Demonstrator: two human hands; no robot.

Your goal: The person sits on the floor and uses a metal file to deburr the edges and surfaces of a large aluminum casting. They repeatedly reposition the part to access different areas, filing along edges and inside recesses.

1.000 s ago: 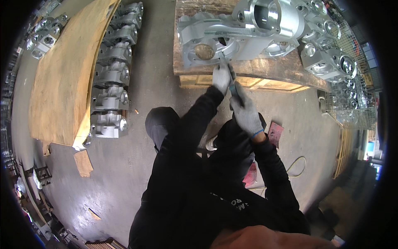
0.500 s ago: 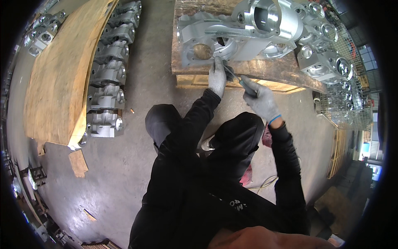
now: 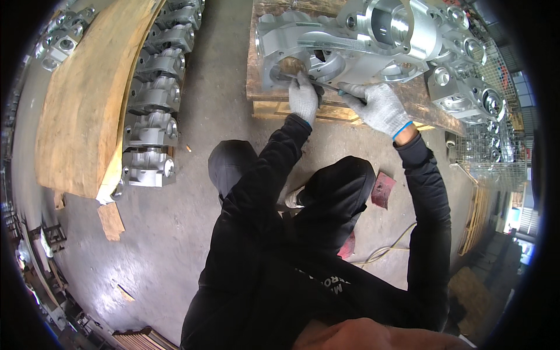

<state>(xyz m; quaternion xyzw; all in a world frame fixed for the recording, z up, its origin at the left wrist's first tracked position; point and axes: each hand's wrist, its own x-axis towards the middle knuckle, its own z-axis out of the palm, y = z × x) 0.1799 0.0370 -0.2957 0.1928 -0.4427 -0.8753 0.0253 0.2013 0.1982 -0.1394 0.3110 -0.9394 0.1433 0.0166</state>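
Note:
A large silvery metal casting (image 3: 367, 67) with round bores lies on the wooden worktop in front of me. My right hand (image 3: 379, 107), in a grey-white glove, is closed round the handle of a thin file-like tool (image 3: 328, 86). Its slim metal shaft runs leftward to the lower left bore of the casting. My left hand (image 3: 304, 100), gloved too, pinches the shaft near its far end, close to the bore's rim. The exact shape of the tip cannot be made out.
Several similar castings stand in a row beside a plywood sheet (image 3: 93, 105) on the left. More castings (image 3: 466, 96) sit at the right, near a wire mesh cage (image 3: 493, 154). A hose (image 3: 385, 251) and a red scrap (image 3: 382, 190) lie on the floor.
The tool has swung from steeply angled to nearly level across the bore. My right hand has moved up and right, nearer the worktop. My left hand stays at the casting's near edge.

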